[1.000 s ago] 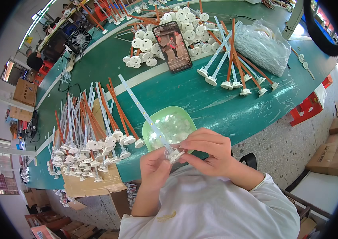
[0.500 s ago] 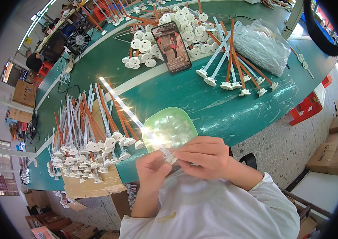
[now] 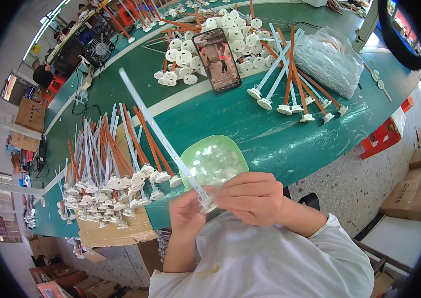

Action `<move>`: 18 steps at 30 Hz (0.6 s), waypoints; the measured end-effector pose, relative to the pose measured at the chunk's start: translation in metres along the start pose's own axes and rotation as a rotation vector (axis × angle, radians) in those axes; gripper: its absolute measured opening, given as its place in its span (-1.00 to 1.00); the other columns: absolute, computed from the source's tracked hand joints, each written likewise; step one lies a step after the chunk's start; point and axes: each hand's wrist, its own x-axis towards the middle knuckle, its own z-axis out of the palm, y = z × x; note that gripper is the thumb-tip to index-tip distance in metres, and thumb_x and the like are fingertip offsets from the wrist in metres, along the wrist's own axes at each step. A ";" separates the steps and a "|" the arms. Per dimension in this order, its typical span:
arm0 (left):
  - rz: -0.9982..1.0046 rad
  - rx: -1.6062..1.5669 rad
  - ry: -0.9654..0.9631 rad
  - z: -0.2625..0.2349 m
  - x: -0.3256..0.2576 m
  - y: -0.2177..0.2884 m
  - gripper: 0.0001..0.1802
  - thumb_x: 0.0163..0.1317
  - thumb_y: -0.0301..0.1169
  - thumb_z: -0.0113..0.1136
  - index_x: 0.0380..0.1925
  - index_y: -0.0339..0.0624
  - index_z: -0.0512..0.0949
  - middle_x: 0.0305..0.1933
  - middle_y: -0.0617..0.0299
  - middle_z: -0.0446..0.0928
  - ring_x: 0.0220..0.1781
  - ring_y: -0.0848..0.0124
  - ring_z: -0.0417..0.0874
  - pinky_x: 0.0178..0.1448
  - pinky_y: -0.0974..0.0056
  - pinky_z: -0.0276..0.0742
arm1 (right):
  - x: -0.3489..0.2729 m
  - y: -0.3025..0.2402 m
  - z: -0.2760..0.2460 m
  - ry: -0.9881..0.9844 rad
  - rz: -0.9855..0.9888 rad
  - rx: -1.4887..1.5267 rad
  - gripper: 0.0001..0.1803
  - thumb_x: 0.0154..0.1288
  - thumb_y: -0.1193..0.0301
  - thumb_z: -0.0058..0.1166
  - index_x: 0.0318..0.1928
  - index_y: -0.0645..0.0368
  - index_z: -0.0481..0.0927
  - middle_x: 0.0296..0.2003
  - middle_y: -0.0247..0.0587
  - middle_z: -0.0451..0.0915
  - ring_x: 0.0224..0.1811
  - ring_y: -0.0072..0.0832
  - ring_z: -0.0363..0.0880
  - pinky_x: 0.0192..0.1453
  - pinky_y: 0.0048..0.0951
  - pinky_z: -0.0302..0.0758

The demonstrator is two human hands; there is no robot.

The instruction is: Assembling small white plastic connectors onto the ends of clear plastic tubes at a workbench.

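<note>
A long white LED strip [image 3: 157, 128] slants up and to the left from a round white base [image 3: 207, 203], and its diodes are unlit. My left hand [image 3: 186, 212] is closed around the left side of that base. On the other side, the fingers of my right hand [image 3: 251, 197] are pinched together against the base's edge, hiding part of it. Just beyond my hands stands a light green bowl [image 3: 241, 160] with many small clear pieces in it. The lower part of the strip passes in front of the bowl's left side.
Many finished-looking strips with white bases [image 3: 116, 184] lie on cardboard [image 3: 116, 232] at the left. A phone [image 3: 219, 62] leans on a heap of white round bases [image 3: 183, 58]. More strips [image 3: 290, 84] and a clear plastic bag [image 3: 329, 62] are at the right on the green table [image 3: 290, 149].
The strip's bright light has gone out. Its upper end has swung slightly up and left, and my fingers have shifted around the base, showing more of it.
</note>
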 end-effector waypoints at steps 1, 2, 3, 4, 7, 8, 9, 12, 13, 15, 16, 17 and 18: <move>0.001 0.001 0.000 -0.002 -0.002 -0.001 -0.50 0.24 -0.50 0.27 0.16 -0.51 0.46 0.14 -0.11 0.57 0.15 0.21 0.61 0.23 0.11 0.52 | 0.001 0.000 0.001 0.007 -0.001 -0.004 -0.77 -0.02 0.66 0.28 -0.27 0.28 0.73 -0.35 -0.12 0.71 -0.38 -0.26 0.70 -0.30 -0.39 0.66; 0.006 0.099 0.015 -0.007 -0.003 -0.002 -0.47 0.29 -0.39 0.26 0.18 -0.51 0.43 0.17 -0.11 0.54 0.14 0.18 0.63 0.18 0.12 0.57 | 0.002 0.000 0.002 0.014 -0.003 -0.008 -0.76 -0.01 0.66 0.28 -0.25 0.28 0.73 -0.37 -0.12 0.71 -0.39 -0.24 0.69 -0.30 -0.39 0.65; 0.011 0.197 0.029 -0.010 -0.004 -0.004 -0.43 0.33 -0.29 0.26 0.20 -0.50 0.40 0.19 -0.12 0.52 0.13 0.15 0.64 0.13 0.13 0.62 | 0.004 0.000 0.001 0.014 -0.005 -0.008 -0.76 -0.01 0.66 0.28 -0.25 0.28 0.73 -0.37 -0.12 0.71 -0.39 -0.24 0.69 -0.30 -0.39 0.65; 0.013 0.198 0.029 -0.011 -0.002 -0.004 -0.43 0.33 -0.29 0.26 0.20 -0.50 0.40 0.19 -0.12 0.52 0.13 0.15 0.64 0.13 0.13 0.62 | 0.009 -0.001 -0.001 -0.055 0.109 -0.045 -0.74 0.01 0.64 0.29 -0.21 0.28 0.71 -0.33 -0.11 0.70 -0.37 -0.22 0.68 -0.26 -0.35 0.65; 0.130 0.112 0.110 -0.013 0.005 -0.003 -0.52 0.41 -0.31 0.14 0.21 -0.42 0.42 0.24 -0.14 0.49 0.15 0.08 0.64 0.14 0.09 0.63 | 0.012 0.010 0.001 -0.196 0.274 -0.238 -0.70 0.04 0.57 0.31 -0.14 0.27 0.68 -0.26 -0.11 0.68 -0.26 -0.19 0.66 -0.16 -0.31 0.63; 0.132 0.142 0.134 -0.016 0.007 0.001 -0.55 0.44 -0.32 0.09 0.20 -0.39 0.43 0.26 -0.14 0.47 0.15 0.05 0.63 0.14 0.07 0.64 | 0.011 0.015 0.003 -0.270 0.327 -0.392 -0.68 0.05 0.53 0.31 -0.12 0.27 0.66 -0.22 -0.12 0.67 -0.18 -0.17 0.64 -0.11 -0.29 0.62; 0.134 0.172 0.159 -0.016 0.008 0.005 -0.58 0.47 -0.32 0.05 0.20 -0.35 0.44 0.27 -0.15 0.46 0.15 0.03 0.63 0.13 0.06 0.65 | 0.008 0.016 0.005 -0.268 0.326 -0.392 -0.68 0.05 0.53 0.31 -0.12 0.27 0.66 -0.22 -0.12 0.67 -0.18 -0.17 0.64 -0.11 -0.29 0.62; 0.108 0.136 0.178 -0.015 0.006 0.006 -0.51 0.41 -0.34 0.14 0.23 -0.45 0.42 0.22 -0.05 0.52 0.16 0.03 0.63 0.17 0.00 0.61 | -0.002 0.019 0.011 -0.486 0.416 -0.541 -0.69 0.08 0.45 0.30 -0.12 0.23 0.65 -0.21 -0.13 0.62 -0.05 -0.19 0.58 -0.05 -0.31 0.60; 0.102 0.136 0.175 -0.015 0.005 0.005 -0.51 0.41 -0.34 0.14 0.23 -0.46 0.41 0.21 -0.06 0.53 0.16 0.03 0.63 0.17 -0.01 0.61 | -0.005 0.022 0.012 -0.578 0.407 -0.554 -0.74 0.08 0.43 0.28 -0.17 0.22 0.66 -0.25 -0.15 0.60 -0.06 -0.20 0.56 -0.06 -0.32 0.60; 0.088 0.148 0.155 -0.012 0.006 0.004 -0.50 0.41 -0.34 0.14 0.23 -0.47 0.41 0.20 -0.06 0.53 0.16 0.03 0.63 0.18 -0.01 0.61 | -0.006 0.024 0.012 -0.669 0.397 -0.565 -0.78 0.09 0.42 0.27 -0.22 0.20 0.68 -0.29 -0.16 0.59 -0.06 -0.22 0.55 -0.07 -0.33 0.60; 0.071 0.158 0.136 -0.012 0.006 0.004 -0.50 0.41 -0.34 0.15 0.22 -0.49 0.41 0.19 -0.06 0.53 0.16 0.03 0.63 0.18 -0.02 0.61 | -0.006 0.024 0.012 -0.692 0.370 -0.562 -0.83 0.09 0.42 0.25 -0.28 0.17 0.68 -0.30 -0.17 0.59 -0.09 -0.23 0.55 -0.08 -0.33 0.60; 0.071 0.158 0.136 -0.013 0.006 0.004 -0.50 0.41 -0.34 0.15 0.22 -0.49 0.41 0.19 -0.06 0.53 0.16 0.03 0.63 0.18 -0.02 0.61 | -0.006 0.024 0.011 -0.714 0.345 -0.559 -0.89 0.09 0.43 0.24 -0.33 0.15 0.69 -0.31 -0.18 0.58 -0.12 -0.25 0.56 -0.09 -0.33 0.59; 0.064 0.181 0.138 -0.015 0.005 0.003 -0.50 0.41 -0.35 0.15 0.22 -0.50 0.41 0.18 -0.07 0.54 0.16 0.03 0.63 0.17 -0.02 0.61 | -0.005 0.024 0.010 -0.713 0.347 -0.561 -0.89 0.09 0.43 0.24 -0.33 0.15 0.69 -0.31 -0.18 0.58 -0.12 -0.25 0.56 -0.09 -0.33 0.59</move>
